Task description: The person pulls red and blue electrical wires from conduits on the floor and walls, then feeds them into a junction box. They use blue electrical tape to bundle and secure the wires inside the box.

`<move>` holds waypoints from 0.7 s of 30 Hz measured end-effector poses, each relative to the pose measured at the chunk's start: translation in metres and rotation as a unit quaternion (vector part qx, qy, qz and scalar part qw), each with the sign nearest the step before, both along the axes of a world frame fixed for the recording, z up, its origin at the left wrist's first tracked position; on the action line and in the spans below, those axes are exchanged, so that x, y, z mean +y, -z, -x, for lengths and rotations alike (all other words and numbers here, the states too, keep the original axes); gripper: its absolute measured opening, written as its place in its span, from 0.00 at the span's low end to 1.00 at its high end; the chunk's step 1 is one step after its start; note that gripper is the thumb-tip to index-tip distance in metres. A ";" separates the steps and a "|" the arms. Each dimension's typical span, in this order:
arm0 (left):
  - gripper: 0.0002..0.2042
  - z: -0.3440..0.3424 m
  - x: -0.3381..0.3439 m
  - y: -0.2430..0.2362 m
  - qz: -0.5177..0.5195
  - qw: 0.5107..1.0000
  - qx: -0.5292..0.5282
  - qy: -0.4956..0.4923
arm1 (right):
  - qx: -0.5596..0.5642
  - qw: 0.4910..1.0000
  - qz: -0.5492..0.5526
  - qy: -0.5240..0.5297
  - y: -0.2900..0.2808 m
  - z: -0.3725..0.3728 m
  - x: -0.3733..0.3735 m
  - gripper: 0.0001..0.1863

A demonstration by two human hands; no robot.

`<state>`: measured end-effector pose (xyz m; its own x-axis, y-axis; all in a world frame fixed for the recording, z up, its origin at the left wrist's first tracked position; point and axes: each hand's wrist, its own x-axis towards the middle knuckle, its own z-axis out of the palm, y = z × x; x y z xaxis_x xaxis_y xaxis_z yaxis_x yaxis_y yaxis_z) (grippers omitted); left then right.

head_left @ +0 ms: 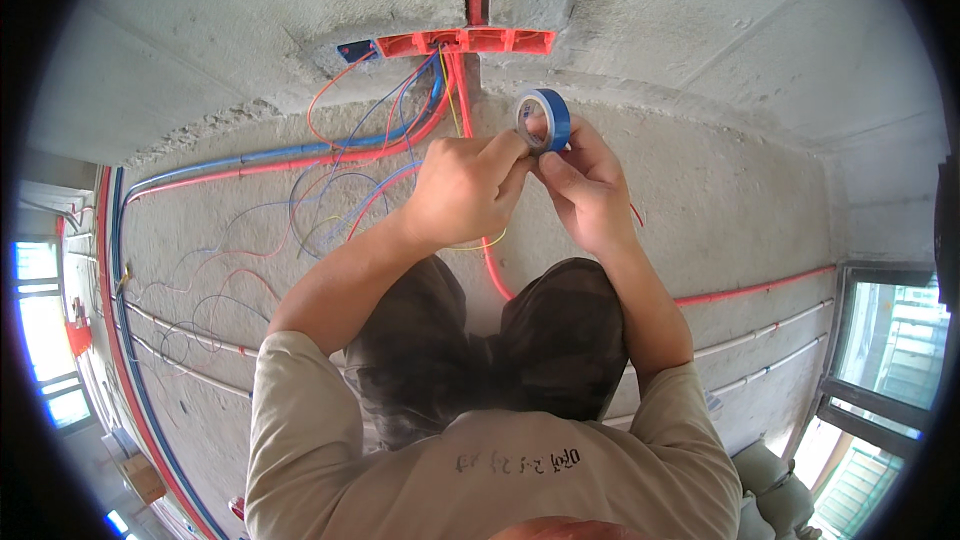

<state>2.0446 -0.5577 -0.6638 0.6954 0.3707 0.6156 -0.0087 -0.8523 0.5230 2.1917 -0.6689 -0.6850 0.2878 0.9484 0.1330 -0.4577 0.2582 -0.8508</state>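
In the head view, a roll of tape (557,123) with a blue outside and a pale core is held on its side in front of me. My left hand (461,186) is closed at the roll's left lower edge, thumb and forefinger pinched against it. My right hand (588,189) has its fingers curled round the right and lower part of the roll, thumb just below it. Beyond them, loose coloured wires (342,140) come out of a row of red-orange wall boxes (507,41). What lies between the pinched fingertips is too small to make out.
My bent knees (553,320) are below my hands. Red conduits (750,286), blue conduits (236,155) and pale pipes (746,338) cross the rough concrete. Windows (890,325) show at both sides, and grey sacks (770,490) lie at the lower right.
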 end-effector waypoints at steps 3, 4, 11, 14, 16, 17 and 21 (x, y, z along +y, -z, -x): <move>0.05 0.000 0.001 -0.001 -0.009 1.000 0.021 -0.002 | 0.071 0.997 0.008 -0.029 -0.010 0.002 0.000 0.13; 0.05 0.001 0.001 -0.002 -0.012 1.000 0.029 -0.002 | 0.083 0.996 -0.008 -0.037 -0.012 0.002 -0.001 0.13; 0.03 0.000 0.000 0.002 0.099 0.993 0.051 -0.049 | 0.085 0.988 -0.119 -0.052 -0.008 -0.004 -0.004 0.13; 0.03 -0.001 0.001 -0.001 0.212 0.975 0.010 -0.071 | -0.028 0.996 -0.082 -0.026 -0.006 -0.005 -0.010 0.17; 0.04 0.003 0.005 -0.005 0.309 0.948 0.004 -0.079 | -0.137 0.990 -0.024 0.020 -0.008 -0.002 -0.011 0.17; 0.05 0.007 0.007 -0.009 0.355 0.933 0.020 -0.062 | -0.190 0.981 0.008 0.045 -0.009 -0.001 -0.012 0.18; 0.05 0.008 0.012 -0.012 0.437 0.899 0.024 -0.036 | -0.413 0.898 0.026 0.150 -0.011 -0.001 -0.007 0.09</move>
